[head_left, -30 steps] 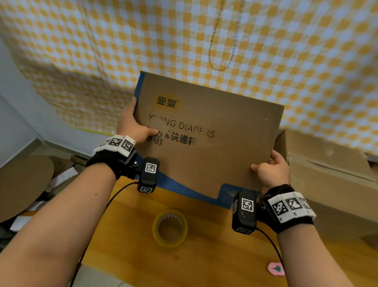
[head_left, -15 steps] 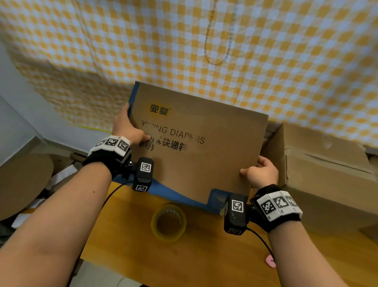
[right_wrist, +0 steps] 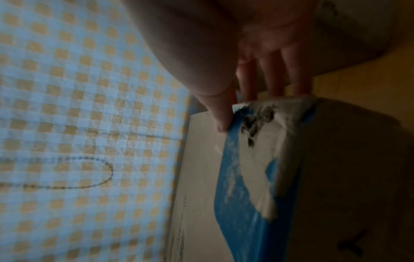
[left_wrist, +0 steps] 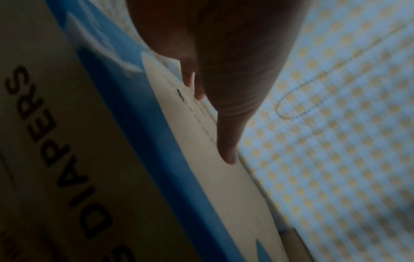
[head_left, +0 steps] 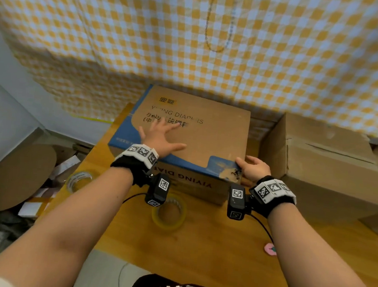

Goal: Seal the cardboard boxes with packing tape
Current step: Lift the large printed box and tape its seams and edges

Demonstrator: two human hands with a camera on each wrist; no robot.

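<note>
I see left hand (head_left: 161, 139) flat, fingers spread on diaper box (head_left: 218, 134) | right hand (head_left: 252, 168) pinching its near corner | tape roll (head_left: 169, 214) just below my wrists

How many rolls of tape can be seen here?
2. One yellowish tape roll lies on the wooden table just in front of the diaper box; a second clear roll sits off the table's left edge among clutter. Others may be hidden.
</note>
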